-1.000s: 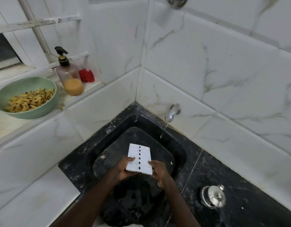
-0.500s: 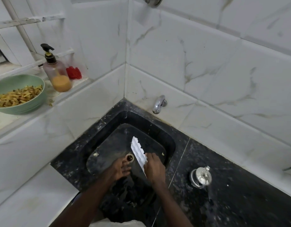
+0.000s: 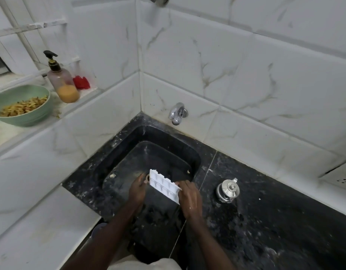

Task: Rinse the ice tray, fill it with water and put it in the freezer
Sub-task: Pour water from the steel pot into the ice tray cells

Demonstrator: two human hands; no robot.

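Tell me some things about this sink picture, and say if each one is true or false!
1. The ice tray is white. True.
2. Water is pouring out of the tap. False: no stream of water shows below it.
3. The green bowl on the ledge is empty. False: it holds yellowish bits of food.
4. The right hand grips one end of the ice tray above the sink. True.
5. The shiny steel pot sits inside the sink. False: it stands on the black counter, to the right of the sink.
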